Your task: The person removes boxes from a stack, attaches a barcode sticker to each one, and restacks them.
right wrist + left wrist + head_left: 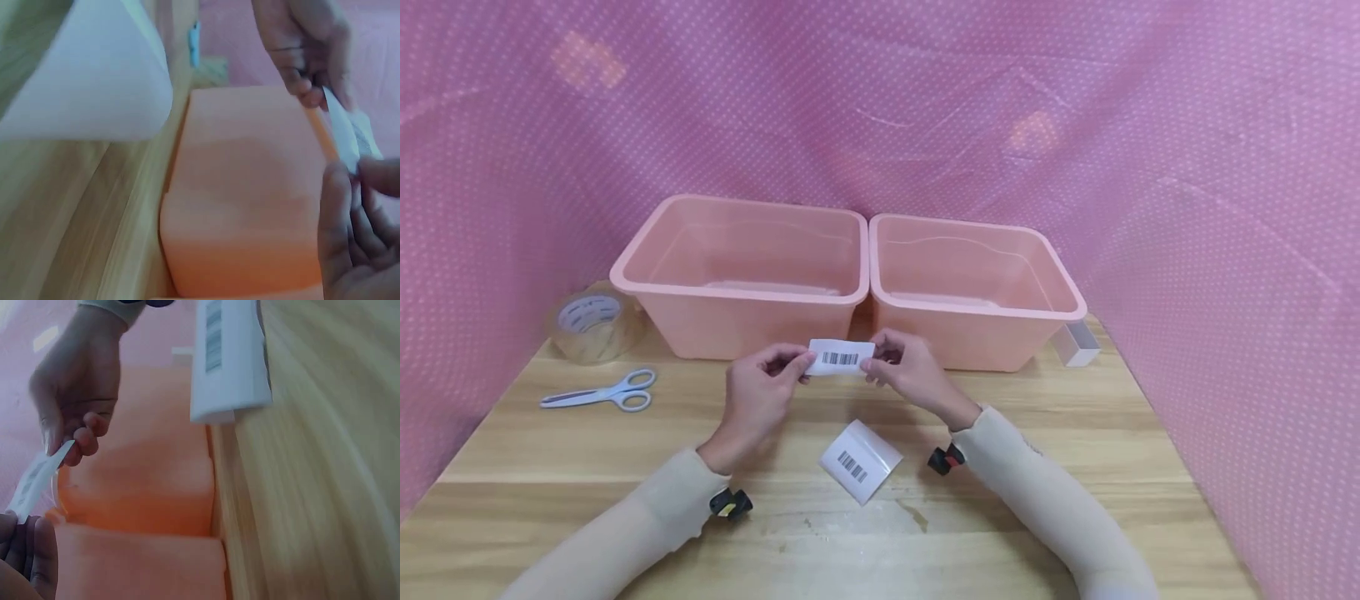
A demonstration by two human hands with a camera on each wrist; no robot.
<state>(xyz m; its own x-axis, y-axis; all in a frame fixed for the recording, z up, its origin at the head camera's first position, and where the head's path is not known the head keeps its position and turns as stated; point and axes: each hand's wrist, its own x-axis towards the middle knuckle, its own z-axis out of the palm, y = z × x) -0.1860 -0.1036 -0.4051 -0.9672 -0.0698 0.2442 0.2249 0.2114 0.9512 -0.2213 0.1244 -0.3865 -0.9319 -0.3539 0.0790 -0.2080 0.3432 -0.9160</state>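
Note:
A small white barcode label [840, 358] is stretched level between both hands, its printed side facing up toward the head camera. My left hand [762, 392] pinches its left end between thumb and fingers. At the other end, my right hand [917, 377] pinches it the same way. In the right wrist view the label [340, 128] appears nearly edge-on and slightly bent. Below the hands lies a second barcode label sheet [861, 461] on the table, its edge curling upward; it looms large as a white sheet [228, 369] in the left wrist view.
Two pink bins [752, 321] [955, 337] stand side by side just behind the hands. Light blue scissors [602, 395] and a roll of clear tape [591, 327] lie at the left. A small white box [1077, 346] sits beside the right bin. Pink dotted cloth [880, 100] surrounds the wooden table.

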